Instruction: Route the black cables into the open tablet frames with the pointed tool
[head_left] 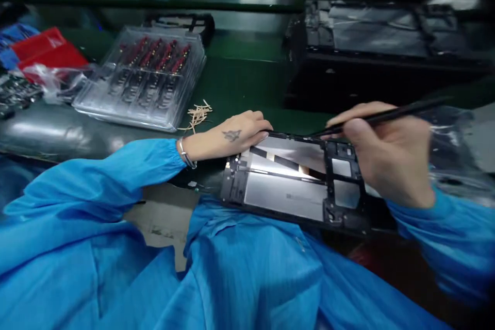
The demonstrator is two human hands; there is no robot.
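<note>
An opened tablet [286,198], its black frame and silver battery plates showing, lies tilted at the bench's front edge, over my lap. My left hand [245,131] grips its far edge near the left corner, fingers curled over the rim. In my right hand [390,149] is a slim black tool, apparently tweezers [402,112], pinched between thumb and fingers. The tool's tip meets the tablet's far edge, right of the middle. A dark ribbon cable [284,161] with gold patches runs slantwise across the upper battery plate. My right palm hides part of the tablet's right end.
Stacked clear plastic trays [154,77] of small circuit boards stand at left, beside a pile of thin beige strips [198,115]. Red bags [50,54] lie further left. A stack of black tablet housings [386,36] rises at back right. Clear plastic [452,139] lies behind my right hand.
</note>
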